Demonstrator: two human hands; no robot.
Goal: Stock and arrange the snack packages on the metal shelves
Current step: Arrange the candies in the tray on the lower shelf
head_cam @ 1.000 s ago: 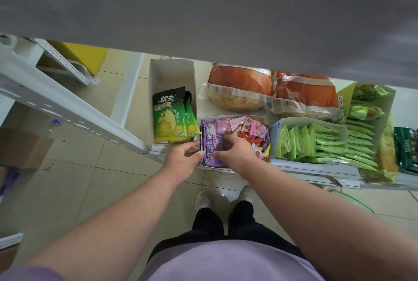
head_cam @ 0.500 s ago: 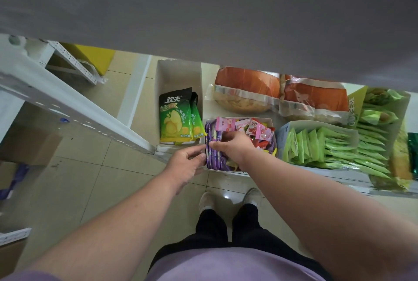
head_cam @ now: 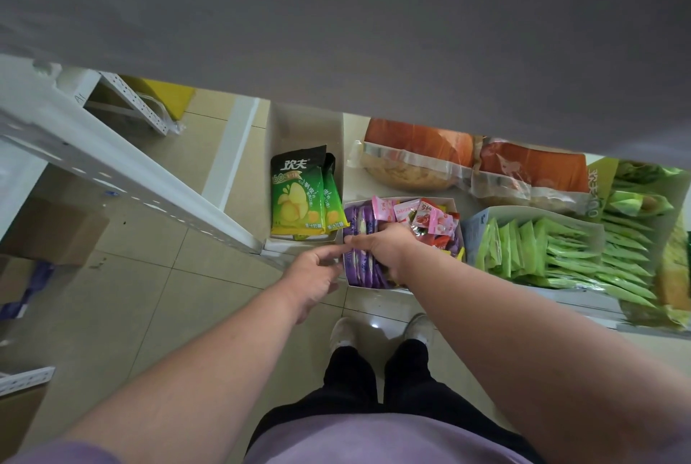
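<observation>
the purple snack packets (head_cam: pixel 361 235) stand on edge in a white box (head_cam: pixel 458 239) at the front edge of the metal shelf (head_cam: pixel 583 304). the right hand (head_cam: pixel 385 245) curls over them, gripping the row. the left hand (head_cam: pixel 316 271) is relaxed, fingertips touching the box's left wall. green chip bags (head_cam: pixel 299 198) sit in the next box left.
</observation>
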